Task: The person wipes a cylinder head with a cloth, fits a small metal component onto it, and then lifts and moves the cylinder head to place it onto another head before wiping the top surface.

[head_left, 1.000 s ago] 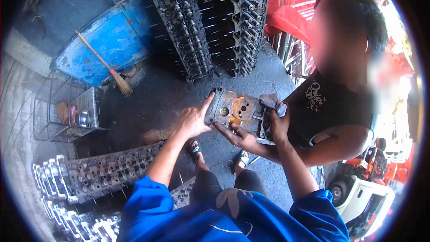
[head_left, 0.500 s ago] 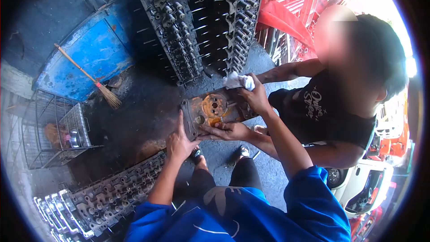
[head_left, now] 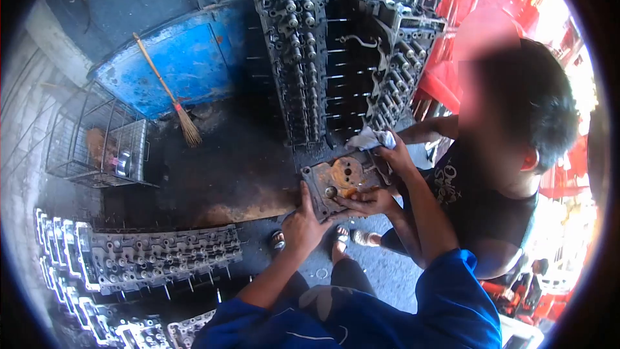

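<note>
A rusty metal engine part [head_left: 345,181], flat with a flanged end and a round orange-brown boss, is held up in front of me. My left hand [head_left: 305,221] grips its flanged left end, fingers along the edge. At the far right side, my right hand [head_left: 395,158] is closed on a crumpled white rag [head_left: 370,138], beside the part. A co-worker's hand [head_left: 371,201] supports the part along its near edge. The co-worker's other forearm [head_left: 423,132] reaches in behind the rag; that hand is hidden.
Large cylinder heads [head_left: 300,71] with valve springs stand beyond the part, and more cylinder heads [head_left: 161,255] lie at lower left. A broom [head_left: 158,74] leans on a blue panel [head_left: 187,58]. A wire cage [head_left: 97,148] stands left. The co-worker [head_left: 481,213] stands close at right.
My view has swung left, so the surroundings sit further right in the picture. Both my hands keep their holds on the engine part and the rag.
</note>
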### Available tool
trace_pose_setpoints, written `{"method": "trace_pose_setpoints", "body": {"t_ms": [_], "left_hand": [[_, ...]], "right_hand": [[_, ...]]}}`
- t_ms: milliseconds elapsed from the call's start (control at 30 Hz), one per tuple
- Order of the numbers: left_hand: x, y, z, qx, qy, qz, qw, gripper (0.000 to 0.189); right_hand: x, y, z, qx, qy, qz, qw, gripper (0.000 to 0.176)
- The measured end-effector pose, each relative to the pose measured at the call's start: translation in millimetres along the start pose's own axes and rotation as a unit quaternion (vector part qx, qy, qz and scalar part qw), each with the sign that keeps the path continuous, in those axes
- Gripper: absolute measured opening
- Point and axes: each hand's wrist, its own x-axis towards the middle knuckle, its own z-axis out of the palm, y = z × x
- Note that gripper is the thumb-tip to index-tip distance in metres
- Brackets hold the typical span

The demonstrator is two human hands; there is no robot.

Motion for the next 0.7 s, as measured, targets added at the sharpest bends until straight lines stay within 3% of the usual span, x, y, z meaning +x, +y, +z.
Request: {"method": "trace_pose_setpoints", "body": {"t_ms": [133,200,267,333,400,567,667,700], "left_hand": [[40.6,31.0,-7.9,0.036,-0.116,-0.02,0.992,0.12],[59.7,20.5,-3.6,0.023,-0.094,0.015,0.995,0.122],[86.1,18.8,-21.3,0.072,-0.144,0.054,0.985,0.118],[104.5,-4.6,-23.0,0.052,-0.118,0.102,0.986,0.12],[122.8,-23.9,-28.4,0.06,-0.126,0.145,0.98,0.121],[147.7,-83.5,-30.1,-0.004,-0.155,0.14,0.978,0.122],[135.6,-103.0,-39.8,-0.027,-0.15,0.099,0.983,0.121],[129.4,-104.4,-48.7,-0.006,-0.139,0.102,0.985,0.122]], "right_hand": [[4.8,16.4,-41.9,0.067,0.002,0.019,0.998,0.055],[0.9,26.7,-41.4,0.102,0.038,0.018,0.994,0.049],[1.3,50.5,-40.0,0.074,0.145,0.012,0.987,0.041],[-12.9,11.0,-22.7,0.105,0.133,0.013,0.985,0.039],[-18.5,-5.2,-4.2,0.058,0.177,0.024,0.982,0.037],[-6.9,-15.7,39.4,-0.073,0.24,0.027,0.968,0.035],[8.5,-37.4,62.2,-0.039,0.176,0.014,0.984,0.037],[15.6,-41.9,67.7,-0.061,0.15,0.028,0.986,0.046]]}}
